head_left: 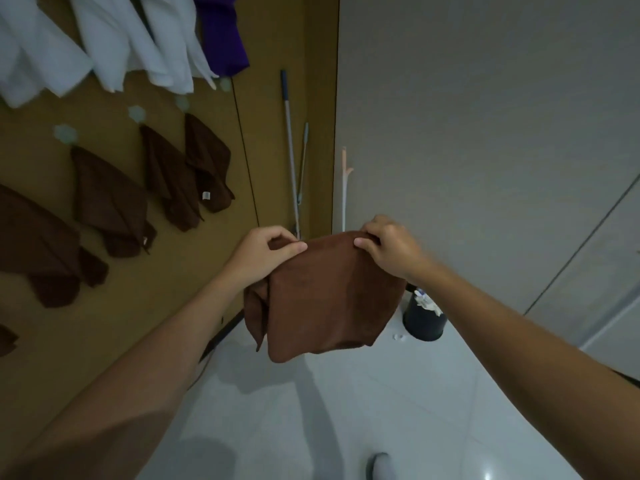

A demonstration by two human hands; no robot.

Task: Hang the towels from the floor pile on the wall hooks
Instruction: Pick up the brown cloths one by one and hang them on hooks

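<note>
A brown towel (pixel 325 299) hangs in the air between my hands, above the white floor. My left hand (pixel 265 251) pinches its upper left corner and my right hand (pixel 388 245) pinches the upper right edge. On the ochre wall at the left, several brown towels (pixel 110 199) hang from pale hexagonal hooks (pixel 64 133). Above them hang white towels (pixel 110 39) and a purple one (pixel 221 32). One pale hook (pixel 225 84) near the purple towel carries nothing. The floor pile is out of view.
A mop handle (pixel 291 147) leans in the corner between the ochre wall and a grey wall. A dark bin (pixel 424 318) with white scraps stands on the floor behind the towel. A grey slipper toe (pixel 381 465) shows at the bottom.
</note>
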